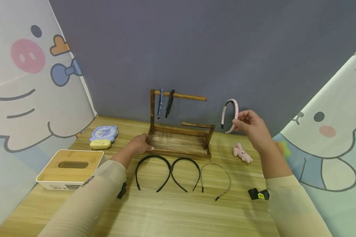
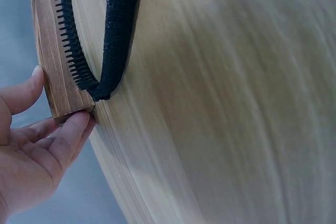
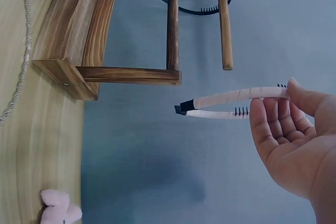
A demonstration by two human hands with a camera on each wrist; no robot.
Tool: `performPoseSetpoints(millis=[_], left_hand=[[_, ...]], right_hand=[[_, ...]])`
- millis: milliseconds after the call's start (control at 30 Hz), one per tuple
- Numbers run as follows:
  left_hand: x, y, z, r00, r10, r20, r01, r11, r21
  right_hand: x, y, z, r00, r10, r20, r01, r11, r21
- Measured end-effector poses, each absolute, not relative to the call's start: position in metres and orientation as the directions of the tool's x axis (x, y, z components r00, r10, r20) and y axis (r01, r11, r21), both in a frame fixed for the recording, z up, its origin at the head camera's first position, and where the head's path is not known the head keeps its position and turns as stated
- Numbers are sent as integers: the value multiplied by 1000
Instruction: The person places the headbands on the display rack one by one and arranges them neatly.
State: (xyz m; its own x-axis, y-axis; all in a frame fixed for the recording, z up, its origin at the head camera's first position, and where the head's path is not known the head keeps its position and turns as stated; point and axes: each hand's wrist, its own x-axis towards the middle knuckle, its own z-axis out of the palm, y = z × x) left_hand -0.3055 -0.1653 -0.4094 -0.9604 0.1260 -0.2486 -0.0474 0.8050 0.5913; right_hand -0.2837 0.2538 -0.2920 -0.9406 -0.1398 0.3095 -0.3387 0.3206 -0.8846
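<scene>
My right hand [image 1: 250, 126] pinches a pink headband [image 1: 236, 113] between thumb and fingers, holding it in the air to the right of the wooden rack [image 1: 181, 152]. In the right wrist view the headband's black tips point toward the rack's upper bar [image 3: 224, 30], apart from it. My left hand [image 1: 137, 144] grips the left end of the rack's base, thumb on one side and fingers against the end. On the upper bar hang a blue glittery headband [image 1: 160, 103] and dark headbands [image 1: 169, 103]. The lower, shorter bar [image 1: 197, 125] holds nothing.
In front of the rack lie two black headbands [image 1: 152, 155] [image 1: 186, 158] and a thin beaded headband [image 1: 229, 179]. A pink plush toy [image 1: 242, 153] lies at right. At left are a tissue box [image 1: 53, 164], a blue clock [image 1: 104, 132] and a yellow case [image 1: 100, 144].
</scene>
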Motion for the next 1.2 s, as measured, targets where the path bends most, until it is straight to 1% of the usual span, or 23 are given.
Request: performPoseSetpoints(millis=[300,500,867,1200], left_hand=[[-307,-165,-411,-961,130,-245,-43,803,594],[-308,-166,-412,-960,121,-252,-57,799,598],[-308,-165,-411,-961,119,-249,-56,799,599],[-307,-167,-412,-959,108,-262,-74,797,599]], right_hand=[[-309,235,-287,-937,-106,333,-349,330,-877],[-320,220,-285,-943,-123,309,-332,388,-860],[-339,194,-288,-948,-133,290,-319,407,-856],[-351,159,-293,-967,-121,226,-256,462,-849]])
